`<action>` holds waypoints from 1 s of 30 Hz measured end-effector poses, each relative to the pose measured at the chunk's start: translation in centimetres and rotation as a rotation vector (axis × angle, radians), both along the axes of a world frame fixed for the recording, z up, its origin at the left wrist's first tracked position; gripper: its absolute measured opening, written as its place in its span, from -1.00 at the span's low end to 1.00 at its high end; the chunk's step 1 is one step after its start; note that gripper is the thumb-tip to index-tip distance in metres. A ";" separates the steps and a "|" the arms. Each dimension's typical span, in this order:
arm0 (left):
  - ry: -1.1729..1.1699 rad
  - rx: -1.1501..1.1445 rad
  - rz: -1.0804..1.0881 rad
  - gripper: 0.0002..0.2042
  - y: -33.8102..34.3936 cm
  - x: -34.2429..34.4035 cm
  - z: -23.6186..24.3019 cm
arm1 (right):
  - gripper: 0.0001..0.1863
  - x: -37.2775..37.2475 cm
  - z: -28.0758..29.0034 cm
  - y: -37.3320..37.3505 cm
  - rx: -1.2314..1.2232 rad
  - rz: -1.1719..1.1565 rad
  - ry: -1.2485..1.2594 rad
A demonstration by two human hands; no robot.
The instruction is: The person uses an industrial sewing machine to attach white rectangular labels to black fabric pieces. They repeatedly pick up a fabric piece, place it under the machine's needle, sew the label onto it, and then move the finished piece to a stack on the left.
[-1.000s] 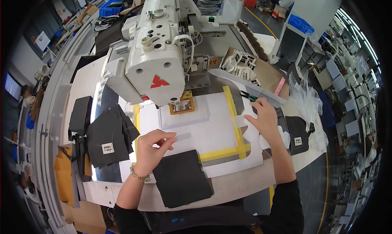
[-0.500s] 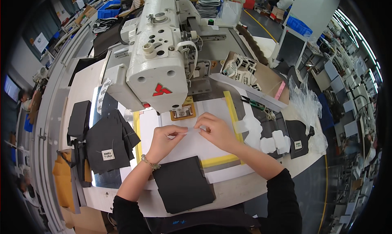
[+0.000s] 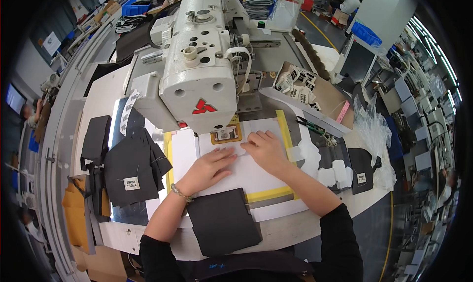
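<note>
My left hand rests on the white sheet with yellow-taped edges, its fingers spread and extended toward a small translucent strip, which is hard to make out. Just right of it, my right hand has curled fingers pinched at that strip. Both are just below the gold-coloured clamp frame under the white sewing machine head. A stack of dark square pieces lies below my left hand; more dark pieces, one with a pale label, lie to the left.
A box of labels, scissors, white scraps and a clear plastic bag are at the right. Yellow material hangs at the left edge. Blue crates and other people are in the background.
My right hand moved from the sheet's right side to the middle, meeting my left. My left hand shifted slightly rightward and upward, then loosened from its pinch, fingers now spread on the sheet.
</note>
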State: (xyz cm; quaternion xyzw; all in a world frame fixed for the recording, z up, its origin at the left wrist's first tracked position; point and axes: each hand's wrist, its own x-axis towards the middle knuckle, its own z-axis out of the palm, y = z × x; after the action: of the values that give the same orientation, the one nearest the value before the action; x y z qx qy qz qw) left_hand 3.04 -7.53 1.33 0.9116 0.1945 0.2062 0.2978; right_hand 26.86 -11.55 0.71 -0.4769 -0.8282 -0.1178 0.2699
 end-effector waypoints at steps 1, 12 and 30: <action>0.018 0.030 -0.006 -0.57 -0.1 0.0 0.0 | -0.90 -0.1 0.0 0.0 0.010 -0.011 -0.007; 0.177 0.194 0.007 -0.37 -0.4 0.3 -0.3 | -0.69 -1.0 1.1 -1.8 -0.112 0.072 -0.001; 0.345 0.336 0.226 -0.16 -0.5 0.1 -0.9 | -0.43 -1.8 0.4 -2.5 -0.259 -0.081 -0.091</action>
State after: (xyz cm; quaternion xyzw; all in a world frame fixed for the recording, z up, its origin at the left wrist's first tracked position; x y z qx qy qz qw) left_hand 3.16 -8.02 0.39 0.9424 0.3059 0.1092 0.0798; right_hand 25.07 -14.05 1.07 -0.5350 -0.8279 -0.0425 0.1631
